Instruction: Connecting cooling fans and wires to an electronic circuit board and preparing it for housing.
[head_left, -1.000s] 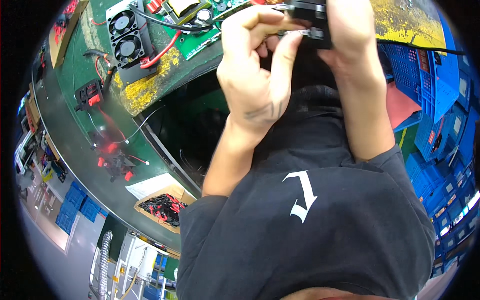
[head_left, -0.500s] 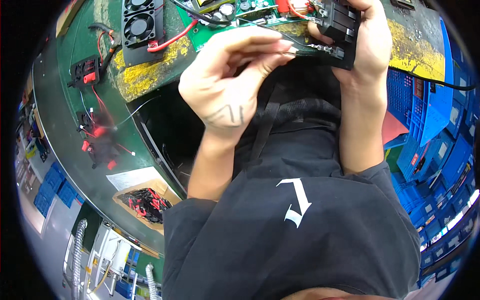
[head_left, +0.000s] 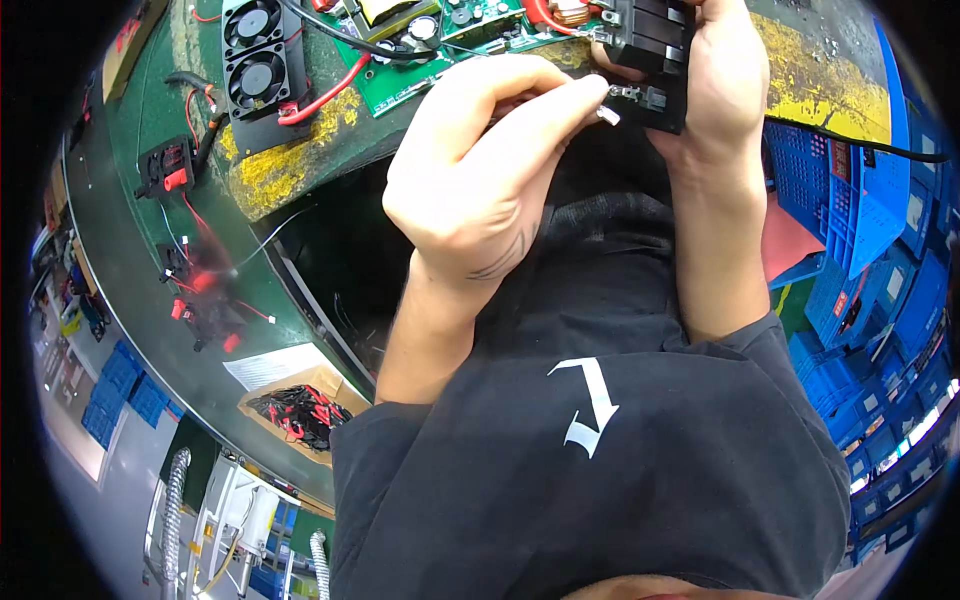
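Note:
My right hand [head_left: 728, 85] grips a black panel with socket blocks [head_left: 648, 42] by its right edge. Small metal terminals [head_left: 640, 96] stick out of the panel's back. Thumb and fingertips of my left hand [head_left: 480, 165] are pinched together just left of those terminals. A small pale wire end [head_left: 608, 115] pokes out beneath the pinch; the rest of that wire is hidden by my fingers. Behind my hands lies a green circuit board [head_left: 400, 90]. A thick red wire [head_left: 545, 18] runs from the board side to an upper terminal of the panel.
Left of the board stands a black plate with two fans [head_left: 255, 75]. Small black parts with red wires [head_left: 200, 290] lie on the green bench [head_left: 130, 260]. A carton [head_left: 325, 385] holds black and red wire pieces. Blue bins [head_left: 840, 190] stand at the right.
My left hand has turned over and moved right, closer to the terminals. The pale wire end now shows below its fingertips. The panel has shifted slightly left in the picture.

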